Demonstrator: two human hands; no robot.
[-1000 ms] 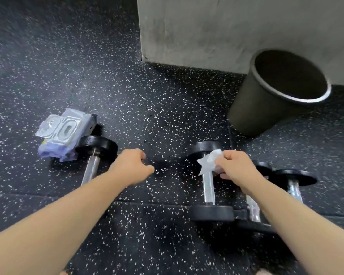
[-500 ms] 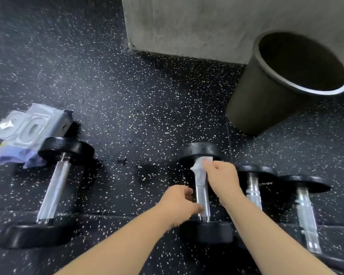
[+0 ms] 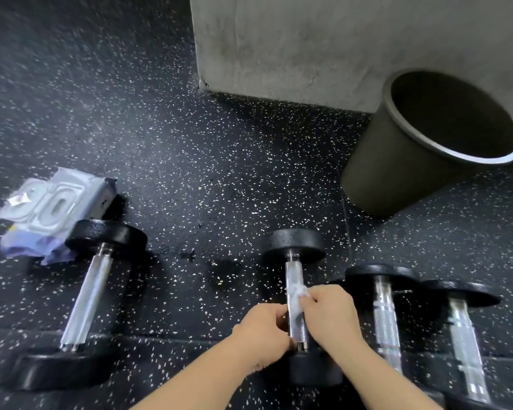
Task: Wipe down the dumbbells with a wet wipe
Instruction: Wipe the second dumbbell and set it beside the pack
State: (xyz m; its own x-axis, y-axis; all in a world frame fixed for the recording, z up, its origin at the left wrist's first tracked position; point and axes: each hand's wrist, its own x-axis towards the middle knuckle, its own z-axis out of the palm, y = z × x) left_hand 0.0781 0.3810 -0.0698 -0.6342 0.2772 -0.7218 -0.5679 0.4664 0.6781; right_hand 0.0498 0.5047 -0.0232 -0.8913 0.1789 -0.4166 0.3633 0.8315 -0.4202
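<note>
Several black dumbbells with chrome handles lie on the speckled rubber floor. The middle dumbbell (image 3: 294, 273) is under both hands. My right hand (image 3: 329, 312) pinches a crumpled white wet wipe (image 3: 299, 291) against its handle. My left hand (image 3: 262, 329) grips the near part of the same handle from the left. Another dumbbell (image 3: 89, 294) lies apart at the left. Two more dumbbells (image 3: 384, 312) (image 3: 464, 329) lie close together at the right.
A pack of wet wipes (image 3: 46, 202) sits at the left, behind the left dumbbell's far head. A dark round bin (image 3: 397, 173) stands at the right, open mouth up. A grey concrete block (image 3: 323, 42) rises behind.
My left hand came in from the left and took hold of the middle dumbbell's handle. My right hand slid the wipe from the far end down toward the middle of the handle.
</note>
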